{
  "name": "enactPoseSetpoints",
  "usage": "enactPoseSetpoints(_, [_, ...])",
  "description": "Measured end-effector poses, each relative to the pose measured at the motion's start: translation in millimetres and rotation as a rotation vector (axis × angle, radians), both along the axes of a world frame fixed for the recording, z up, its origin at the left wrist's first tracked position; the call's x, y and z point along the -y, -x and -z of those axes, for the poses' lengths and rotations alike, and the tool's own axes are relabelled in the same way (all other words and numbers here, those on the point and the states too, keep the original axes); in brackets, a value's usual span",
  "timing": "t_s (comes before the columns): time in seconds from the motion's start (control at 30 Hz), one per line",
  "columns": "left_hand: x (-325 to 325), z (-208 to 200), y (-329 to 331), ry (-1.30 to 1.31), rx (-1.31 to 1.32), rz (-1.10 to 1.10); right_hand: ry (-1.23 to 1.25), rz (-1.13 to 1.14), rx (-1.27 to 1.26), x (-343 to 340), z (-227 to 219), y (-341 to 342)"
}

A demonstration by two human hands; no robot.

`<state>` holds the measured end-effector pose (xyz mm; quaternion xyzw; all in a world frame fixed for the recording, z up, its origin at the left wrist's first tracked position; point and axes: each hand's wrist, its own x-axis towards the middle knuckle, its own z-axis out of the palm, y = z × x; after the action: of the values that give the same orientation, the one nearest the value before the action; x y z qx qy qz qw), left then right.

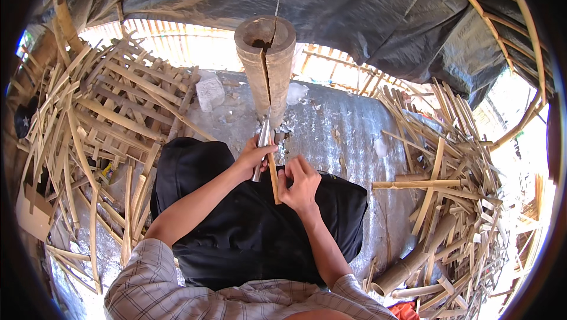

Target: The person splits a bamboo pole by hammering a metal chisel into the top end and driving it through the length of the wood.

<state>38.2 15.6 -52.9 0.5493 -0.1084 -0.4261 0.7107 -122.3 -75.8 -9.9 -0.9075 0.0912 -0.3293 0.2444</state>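
My left hand is closed around a shiny, tapered metal blade-like tool whose narrow end points away from me. A thin bamboo strip passes beside the tool, under the left fingers, and slants down towards me. At the strip's lower part, my right hand is curled, with thumb and fingers against it; its fingertips are partly hidden. Just beyond the tool's tip stands a thick, hollow-topped post with a long dark crack down its near side.
Stacked bamboo slats crowd the left. More loose bamboo pieces and a wide bamboo tube lie at the right. A pale block rests left of the post on the grey ground sheet. Black cloth covers my lap.
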Motion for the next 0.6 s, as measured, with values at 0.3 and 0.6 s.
enactPoseSetpoints(0.3, [1.8,2.4,-1.0,0.030,-0.005,0.012,0.084,-0.034,-0.210,-1.6,-26.7,1.2])
enactPoseSetpoints(0.6, [-0.1,3.6,-1.4,0.022,-0.019,0.034,0.006,-0.002,0.126,1.4,-22.4,-1.3])
